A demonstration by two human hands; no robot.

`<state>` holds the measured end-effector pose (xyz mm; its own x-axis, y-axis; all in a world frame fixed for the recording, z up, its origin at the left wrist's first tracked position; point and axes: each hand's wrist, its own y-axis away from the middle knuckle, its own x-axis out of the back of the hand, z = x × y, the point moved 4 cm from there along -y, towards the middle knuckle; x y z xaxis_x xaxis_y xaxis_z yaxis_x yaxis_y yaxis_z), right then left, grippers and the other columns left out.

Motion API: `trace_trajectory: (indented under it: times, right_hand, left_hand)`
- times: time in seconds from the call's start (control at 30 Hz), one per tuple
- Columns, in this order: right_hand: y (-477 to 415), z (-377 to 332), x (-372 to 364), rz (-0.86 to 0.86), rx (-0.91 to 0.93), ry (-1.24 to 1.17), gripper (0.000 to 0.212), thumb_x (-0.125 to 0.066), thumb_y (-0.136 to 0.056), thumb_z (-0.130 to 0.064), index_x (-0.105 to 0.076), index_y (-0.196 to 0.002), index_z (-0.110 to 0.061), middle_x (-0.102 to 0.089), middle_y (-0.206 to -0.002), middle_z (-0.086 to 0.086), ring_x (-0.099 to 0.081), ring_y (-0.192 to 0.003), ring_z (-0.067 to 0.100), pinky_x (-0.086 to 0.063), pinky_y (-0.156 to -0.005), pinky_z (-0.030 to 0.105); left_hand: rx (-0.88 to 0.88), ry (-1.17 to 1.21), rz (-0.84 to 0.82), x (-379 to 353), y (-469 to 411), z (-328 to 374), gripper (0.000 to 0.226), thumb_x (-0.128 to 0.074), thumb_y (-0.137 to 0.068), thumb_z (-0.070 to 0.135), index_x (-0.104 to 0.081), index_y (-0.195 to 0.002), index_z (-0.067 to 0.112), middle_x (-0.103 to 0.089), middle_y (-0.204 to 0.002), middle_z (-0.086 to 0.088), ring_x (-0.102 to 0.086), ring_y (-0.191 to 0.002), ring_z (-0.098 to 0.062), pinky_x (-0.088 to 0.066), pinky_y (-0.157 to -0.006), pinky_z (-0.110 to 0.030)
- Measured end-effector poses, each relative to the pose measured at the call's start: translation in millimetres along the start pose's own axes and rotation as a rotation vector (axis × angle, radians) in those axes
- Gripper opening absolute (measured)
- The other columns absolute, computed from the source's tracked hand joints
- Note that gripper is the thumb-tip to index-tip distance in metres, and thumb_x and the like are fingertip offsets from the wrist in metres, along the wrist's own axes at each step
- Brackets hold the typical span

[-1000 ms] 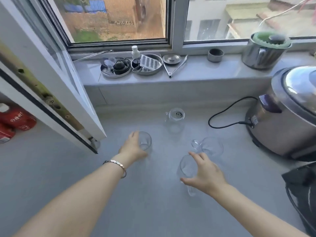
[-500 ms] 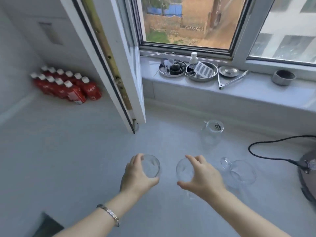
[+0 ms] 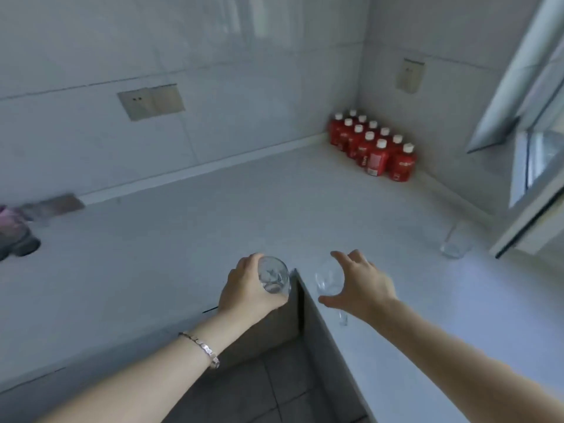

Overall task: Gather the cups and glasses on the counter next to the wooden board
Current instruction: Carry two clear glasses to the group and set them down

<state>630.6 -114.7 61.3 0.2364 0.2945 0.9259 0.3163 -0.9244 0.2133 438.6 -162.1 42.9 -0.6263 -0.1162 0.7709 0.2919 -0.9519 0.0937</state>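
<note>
My left hand (image 3: 247, 290) is wrapped around a clear tumbler (image 3: 274, 278), held in the air above the inner corner of the L-shaped grey counter (image 3: 183, 239). My right hand (image 3: 361, 285) grips a clear stemmed glass (image 3: 329, 280) by its bowl; the stem hangs down below my palm. Both glasses are tipped toward me so I see into them. Another clear glass (image 3: 454, 244) stands on the counter at the right, near the open window frame. No wooden board is in view.
A pack of red bottles (image 3: 374, 148) with white caps fills the far counter corner. The open window sash (image 3: 531, 166) juts in from the right. A dark and pink object (image 3: 15, 236) lies at the left edge. Dark floor tiles (image 3: 268, 389) show below.
Both hands have lifted their glasses off the counter and carried them left. My view has swung left, away from the window sill and rice cooker, to the counter corner.
</note>
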Motion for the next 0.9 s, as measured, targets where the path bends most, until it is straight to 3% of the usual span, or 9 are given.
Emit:
trace_trajectory:
  times: [0.2,0.43,0.9]
  right_hand:
    - [-18.4,-209.7,-44.8,-0.047,0.231,0.036,0.089,-0.068,-0.07,-0.056,-0.026,-0.144,-0.032,-0.042,-0.135,-0.001,-0.053,-0.117,0.024,-0.05,-0.087,0.032]
    - [-33.7,-413.4,-109.7,-0.149,0.393,0.041,0.089,-0.071,-0.068,-0.058,-0.029,-0.142,-0.03,-0.044,-0.133,0.001,-0.059,-0.11,0.024,-0.05,-0.079,0.03]
    - [-141.8,-677.4,-209.5,-0.294,0.651,0.05,0.089,-0.071,-0.067,-0.056,-0.029,-0.142,-0.031,-0.043,-0.134,-0.003,-0.058,-0.113,0.021,-0.048,-0.09,0.031]
  left_hand:
    - [0.199,-0.027,0.2,144.7,41.1,-158.9,0.081,-0.078,-0.06,0.037,-0.039,-0.131,0.023,-0.046,-0.131,0.001,-0.046,-0.12,-0.022,-0.046,-0.091,-0.032]
    - [0.438,-0.095,0.314,270.4,86.1,-317.3,0.082,-0.075,-0.057,0.037,-0.04,-0.13,0.023,-0.048,-0.128,0.0,-0.049,-0.115,-0.024,-0.05,-0.086,-0.033]
    - [0.776,-0.06,0.443,419.8,50.5,-538.1,0.077,-0.076,-0.057,0.037,-0.042,-0.126,0.025,-0.05,-0.125,0.001,-0.051,-0.115,-0.023,-0.05,-0.088,-0.034]
